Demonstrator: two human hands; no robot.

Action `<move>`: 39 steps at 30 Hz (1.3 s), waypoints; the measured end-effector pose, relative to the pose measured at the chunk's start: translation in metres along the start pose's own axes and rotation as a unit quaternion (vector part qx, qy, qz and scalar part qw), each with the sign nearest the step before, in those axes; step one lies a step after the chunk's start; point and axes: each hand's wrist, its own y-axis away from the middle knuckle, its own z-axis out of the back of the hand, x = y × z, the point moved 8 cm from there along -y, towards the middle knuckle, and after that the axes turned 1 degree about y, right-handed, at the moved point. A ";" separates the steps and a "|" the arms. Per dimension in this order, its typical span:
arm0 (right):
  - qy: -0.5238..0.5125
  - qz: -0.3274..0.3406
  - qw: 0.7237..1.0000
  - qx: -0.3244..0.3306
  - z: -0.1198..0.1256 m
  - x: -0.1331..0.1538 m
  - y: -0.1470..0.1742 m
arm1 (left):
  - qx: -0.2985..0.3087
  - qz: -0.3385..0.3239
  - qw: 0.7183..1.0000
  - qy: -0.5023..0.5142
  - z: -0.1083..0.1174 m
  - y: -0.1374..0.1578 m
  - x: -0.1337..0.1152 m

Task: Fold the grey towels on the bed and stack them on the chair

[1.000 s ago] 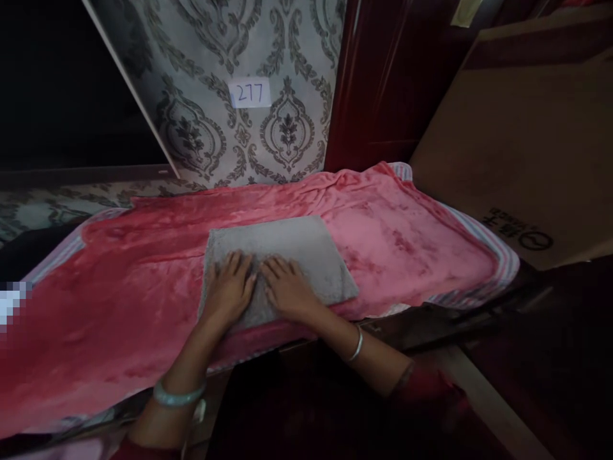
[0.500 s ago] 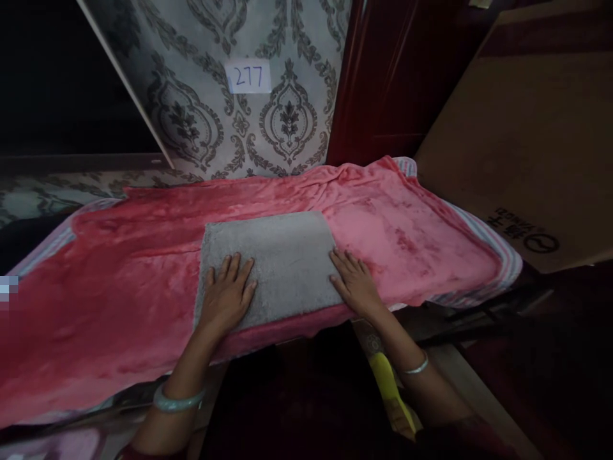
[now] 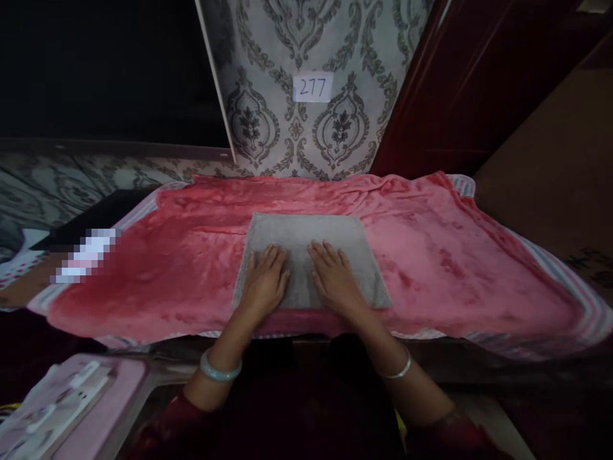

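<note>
A grey rectangular cloth [image 3: 299, 237], possibly a towel, lies flat on a red-pink plush blanket [image 3: 440, 268]. My left hand [image 3: 265, 276] rests palm down on the left part of the cloth, fingers stretched out. Palm down as well, my right hand [image 3: 335, 275] lies right of the cloth's middle with its fingers extended. Neither hand grips anything. A strip of bare cloth shows between the two hands, and its far edge is in plain sight.
Behind the blanket stand a patterned wall with a "277" paper [image 3: 313, 87], a dark screen [image 3: 105, 76] and a dark red panel [image 3: 445, 83]. A cardboard box [image 3: 550, 140] is at right. A pink surface with white items [image 3: 76, 409] sits at lower left.
My right hand has moved inward from the cloth's right edge, closer to my left hand. The view has shifted left, showing more of the screen and the pink surface.
</note>
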 end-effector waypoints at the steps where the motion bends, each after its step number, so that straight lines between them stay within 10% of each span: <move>1: -0.011 0.014 1.000 0.008 -0.001 0.012 -0.011 | -0.007 0.007 1.000 -0.001 0.002 0.003 0.002; 13: -0.020 0.110 0.989 0.100 -0.062 0.076 -0.043 | 0.031 0.074 0.997 -0.007 -0.028 0.025 0.049; 27: 0.110 -0.154 0.981 0.043 -0.028 -0.120 0.018 | 0.028 0.079 0.996 0.033 -0.027 0.026 0.053; 34: 0.073 0.001 0.995 0.064 -0.010 -0.011 -0.076 | 0.012 0.078 0.996 0.032 0.007 -0.021 0.050; 39: 0.034 0.083 0.992 0.093 -0.039 0.061 -0.134 | 0.050 0.071 0.996 0.007 -0.009 -0.055 0.051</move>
